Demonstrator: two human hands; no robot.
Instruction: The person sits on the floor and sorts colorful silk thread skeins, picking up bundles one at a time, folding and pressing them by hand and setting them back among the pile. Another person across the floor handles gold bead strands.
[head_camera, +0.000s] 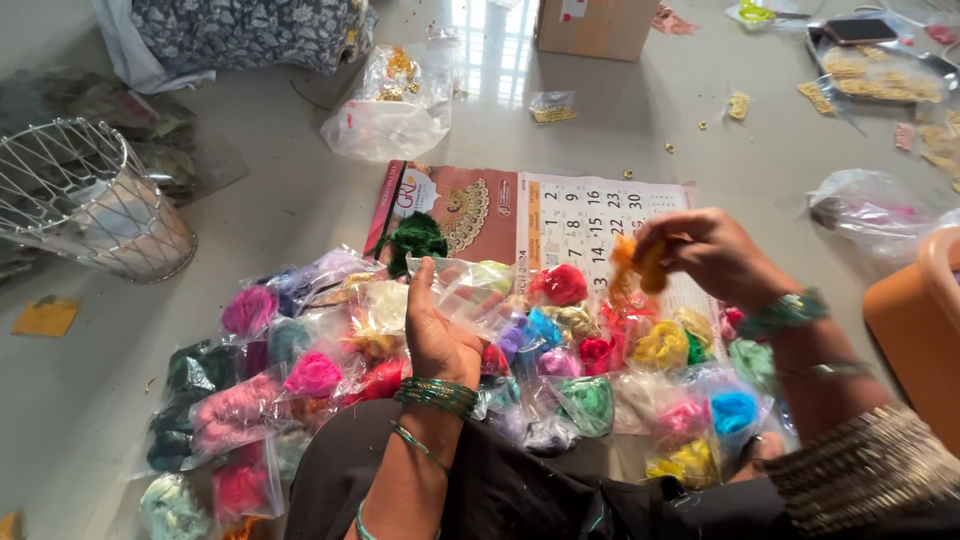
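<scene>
Sorting step: right hand (712, 252) is pinching an orange thread bundle (638, 264) at one o'clock above the bagged thread pile (480, 380); left hand (437, 335) is holding a clear bag (465, 285) open at centre. Bundle needs lining up with the bag's mouth.

My left hand (440, 335) holds a small clear packet (470, 285) open, raised over the heap of packets (330, 375) on the floor in front of me: little clear bags, each with a wad of thread in pink, red, blue, green, yellow or white. Under the heap lies a wall calendar (530, 215), flat, brown-red at its left end and white with a grid at the right. Beyond it sits a larger clear bag (395, 105) with gold pieces inside, and a tiny bag (552, 106) just beside. A cardboard box (595, 25) stands at the top edge. Another clear bag (865, 205) lies far right.
</scene>
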